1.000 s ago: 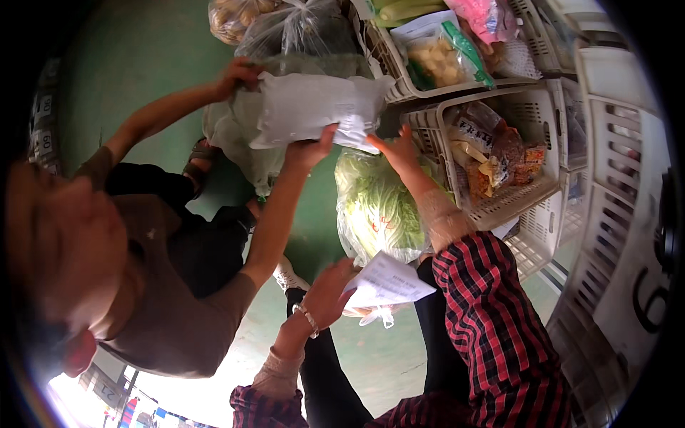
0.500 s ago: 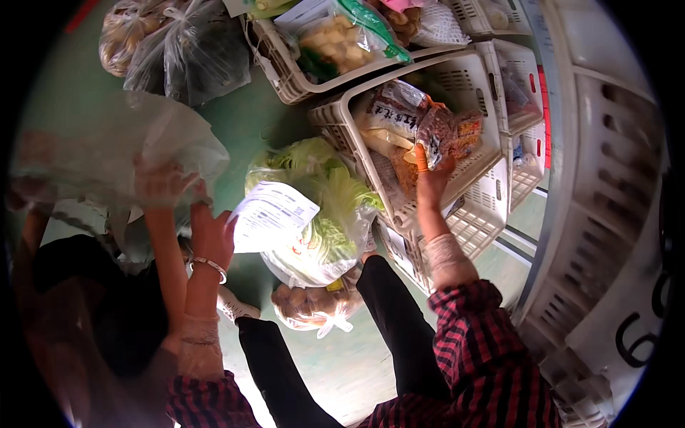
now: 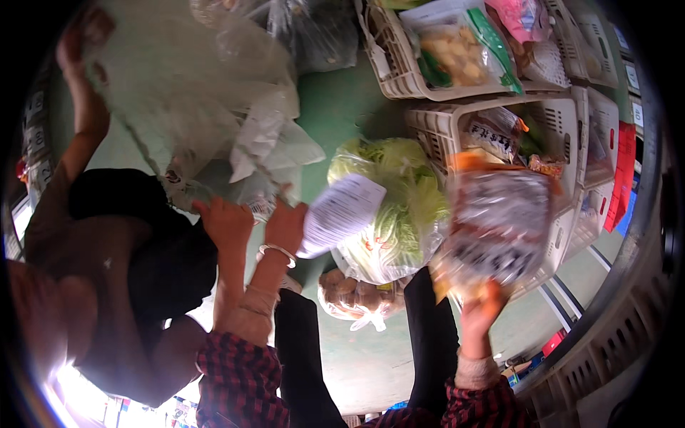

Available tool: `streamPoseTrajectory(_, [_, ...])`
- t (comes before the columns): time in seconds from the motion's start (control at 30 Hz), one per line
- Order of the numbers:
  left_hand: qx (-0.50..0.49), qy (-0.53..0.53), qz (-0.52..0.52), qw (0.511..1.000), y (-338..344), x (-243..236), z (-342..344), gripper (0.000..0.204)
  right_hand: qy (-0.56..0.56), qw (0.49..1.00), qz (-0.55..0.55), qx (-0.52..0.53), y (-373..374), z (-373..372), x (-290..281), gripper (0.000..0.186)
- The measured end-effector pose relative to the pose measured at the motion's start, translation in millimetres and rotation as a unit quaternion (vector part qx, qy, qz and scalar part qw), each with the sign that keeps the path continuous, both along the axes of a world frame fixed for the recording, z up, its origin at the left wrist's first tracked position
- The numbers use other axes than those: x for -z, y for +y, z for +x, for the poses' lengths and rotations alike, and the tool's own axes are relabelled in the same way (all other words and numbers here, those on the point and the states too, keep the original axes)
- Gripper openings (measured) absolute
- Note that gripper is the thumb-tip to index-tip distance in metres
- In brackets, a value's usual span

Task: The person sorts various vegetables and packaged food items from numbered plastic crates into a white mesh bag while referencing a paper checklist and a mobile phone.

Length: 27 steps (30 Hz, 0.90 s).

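Observation:
My left hand (image 3: 285, 227), with a pale bracelet at the wrist, is closed on the edge of a white printed sheet (image 3: 344, 214). The sheet overlaps a clear bag of leafy green cabbage (image 3: 389, 214) on the floor. My right hand (image 3: 482, 314), an orange band on one finger, grips the lower end of a clear-and-orange food packet (image 3: 503, 221) with dark reddish contents. Motion blurs this packet, raised in front of a white crate (image 3: 435, 125). More packets (image 3: 492, 134) lie inside that crate.
To the left a co-worker holds a large translucent plastic bag (image 3: 193, 85) spread between both hands; one co-worker's hand (image 3: 225, 222) is beside mine. A bag of round brown produce (image 3: 357, 294) sits between my legs. Another loaded crate (image 3: 421, 91) stands behind, with smaller crates at right.
My right hand has lifted the packet out of the crate and drawn it toward me. The co-worker has raised and spread the plastic bag. My view has shifted left.

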<state>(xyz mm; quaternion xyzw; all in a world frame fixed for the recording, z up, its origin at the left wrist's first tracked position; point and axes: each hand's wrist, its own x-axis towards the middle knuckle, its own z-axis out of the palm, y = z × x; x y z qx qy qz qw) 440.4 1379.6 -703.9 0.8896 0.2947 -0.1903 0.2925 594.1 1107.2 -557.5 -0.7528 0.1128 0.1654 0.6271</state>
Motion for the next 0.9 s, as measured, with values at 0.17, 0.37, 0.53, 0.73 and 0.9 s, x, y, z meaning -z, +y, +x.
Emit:
streamPoseTrajectory(0.17, [-0.002, 0.177, -0.006, 0.984, -56.0, -89.9, -2.6, 0.028, 0.032, 0.862, 0.077, -0.5, 127.6, -29.4, -40.7, 0.068])
streamPoseTrajectory(0.37, [0.079, 0.108, -0.011, 0.991, -43.4, -125.0, -39.8, 0.013, -0.121, 0.929, 0.066, -0.343, 137.4, -0.8, 13.7, 0.083])
streamPoseTrajectory(0.53, [0.081, 0.08, -0.007, 0.994, -42.8, -130.6, -7.4, 0.006, -0.081, 0.874, -0.478, 0.031, 14.2, 176.8, 151.1, 0.109])
streamPoseTrajectory(0.73, [0.01, 0.023, 0.038, 0.999, -47.6, -122.8, -0.5, 0.006, -0.089, 0.993, 0.007, 0.071, 38.5, 142.0, 123.2, 0.058])
streamPoseTrajectory(0.9, [0.04, 0.029, 0.032, 0.998, -50.6, -118.2, -17.8, 0.008, -0.186, 0.968, -0.056, -0.161, 73.9, 21.1, -46.0, 0.07])
